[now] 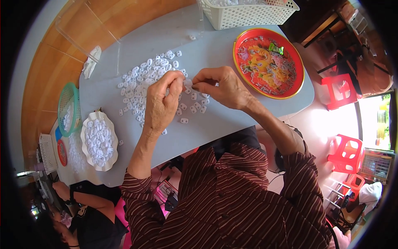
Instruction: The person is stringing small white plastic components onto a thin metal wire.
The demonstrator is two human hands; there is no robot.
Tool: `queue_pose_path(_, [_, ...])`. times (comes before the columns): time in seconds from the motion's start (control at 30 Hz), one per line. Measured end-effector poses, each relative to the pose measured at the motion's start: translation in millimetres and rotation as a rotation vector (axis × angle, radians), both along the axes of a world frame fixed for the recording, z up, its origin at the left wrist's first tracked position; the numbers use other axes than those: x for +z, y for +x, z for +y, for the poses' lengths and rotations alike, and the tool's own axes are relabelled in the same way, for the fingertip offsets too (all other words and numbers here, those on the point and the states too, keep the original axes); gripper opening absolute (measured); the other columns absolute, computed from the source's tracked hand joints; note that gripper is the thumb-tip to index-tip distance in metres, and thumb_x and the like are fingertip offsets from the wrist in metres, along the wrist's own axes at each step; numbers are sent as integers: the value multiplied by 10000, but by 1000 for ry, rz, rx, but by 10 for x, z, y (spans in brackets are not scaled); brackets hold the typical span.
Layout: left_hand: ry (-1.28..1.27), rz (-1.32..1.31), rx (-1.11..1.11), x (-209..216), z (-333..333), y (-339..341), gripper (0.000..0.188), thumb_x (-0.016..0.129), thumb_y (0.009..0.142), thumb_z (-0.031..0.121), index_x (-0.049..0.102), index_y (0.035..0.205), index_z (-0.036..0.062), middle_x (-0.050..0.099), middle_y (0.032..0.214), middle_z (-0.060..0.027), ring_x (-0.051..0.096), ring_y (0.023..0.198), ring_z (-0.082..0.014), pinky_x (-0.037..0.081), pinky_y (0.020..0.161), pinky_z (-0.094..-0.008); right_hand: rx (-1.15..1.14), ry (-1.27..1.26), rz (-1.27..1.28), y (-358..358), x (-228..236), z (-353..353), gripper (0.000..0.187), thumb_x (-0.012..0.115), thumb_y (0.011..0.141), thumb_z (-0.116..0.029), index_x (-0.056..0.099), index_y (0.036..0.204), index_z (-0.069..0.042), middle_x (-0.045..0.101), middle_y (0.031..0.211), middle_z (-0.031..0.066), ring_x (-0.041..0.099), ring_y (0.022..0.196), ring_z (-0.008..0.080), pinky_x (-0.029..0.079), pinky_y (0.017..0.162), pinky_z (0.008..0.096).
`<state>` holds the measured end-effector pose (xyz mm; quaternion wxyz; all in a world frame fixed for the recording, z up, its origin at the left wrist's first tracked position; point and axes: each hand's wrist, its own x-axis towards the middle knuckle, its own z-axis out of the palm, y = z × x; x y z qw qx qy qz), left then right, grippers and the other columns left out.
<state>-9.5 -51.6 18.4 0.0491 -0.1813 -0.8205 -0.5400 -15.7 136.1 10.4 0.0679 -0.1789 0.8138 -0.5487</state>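
Observation:
Both of my hands meet over a grey-blue table (224,50). My left hand (161,99) is closed, thumb and fingers pinching a small white plastic piece (188,83). My right hand (226,87) comes at the same piece from the other side, its thumb and forefinger pressed together at its edge. Whatever fine part the right fingertips hold is too small to make out. Under and behind my left hand spreads a loose pile of small white plastic pieces with holes (143,76). Several similar pieces (195,108) lie just below my fingertips.
A red floral tray (239,66) at the right bears many thin silvery pins and a green wrapper (275,48). At the back stands a white basket (248,16). A scalloped white dish (114,155) and a green basket (62,89) hold white pieces at left. Another person (93,216) sits lower left.

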Motion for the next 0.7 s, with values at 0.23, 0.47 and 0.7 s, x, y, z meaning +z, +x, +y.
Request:
queue_pose_path(0.23, [-34, -109, -131, 116, 83, -22, 170, 536, 922, 158, 586, 911, -5, 555, 698, -25, 526, 649, -75, 434, 589, -232, 43, -289, -177, 98, -50, 103, 156, 615, 861, -98, 641, 934, 38, 656, 791, 52, 571, 712, 75, 474, 647, 245])
queue_pose_path(0.47, [261, -174, -37, 24, 279, -4, 181, 537, 923, 163, 603, 886, -1, 564, 695, -5, 514, 641, -61, 405, 583, -208, -75, -489, -161, 200, -106, 97, 180, 613, 889, -139, 622, 928, 36, 615, 775, 6, 523, 713, 48, 451, 652, 212])
queue_pose_path(0.7, [186, -233, -80, 48, 333, 28, 155, 546, 893, 142, 606, 852, 5, 568, 683, -11, 511, 624, -65, 401, 572, -216, -144, -583, -153, 221, -146, 158, 239, 610, 898, -220, 631, 919, 17, 591, 763, -11, 477, 673, 50, 420, 612, 205])
